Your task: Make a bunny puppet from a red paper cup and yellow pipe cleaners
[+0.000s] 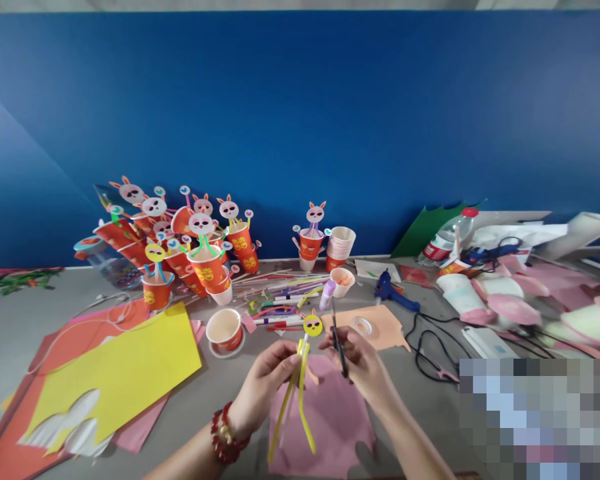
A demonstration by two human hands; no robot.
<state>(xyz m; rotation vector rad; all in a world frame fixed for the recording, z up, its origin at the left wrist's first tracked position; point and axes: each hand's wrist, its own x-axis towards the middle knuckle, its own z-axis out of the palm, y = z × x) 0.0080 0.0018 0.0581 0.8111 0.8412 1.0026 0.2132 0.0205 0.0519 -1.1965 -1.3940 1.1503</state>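
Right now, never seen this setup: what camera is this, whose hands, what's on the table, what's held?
No machine here: one camera, worn on a person's head, looks down at their own bare hands. The left hand pinches a yellow paper bunny-face figure with long yellow strips. The right hand holds dark metal scissors, blades up. Beneath lies a pink paper sheet on a grey table. Left of it is a large yellow paper sheet; behind stand orange paper cups topped with bunny faces. A blue plastic glue gun lies further back.
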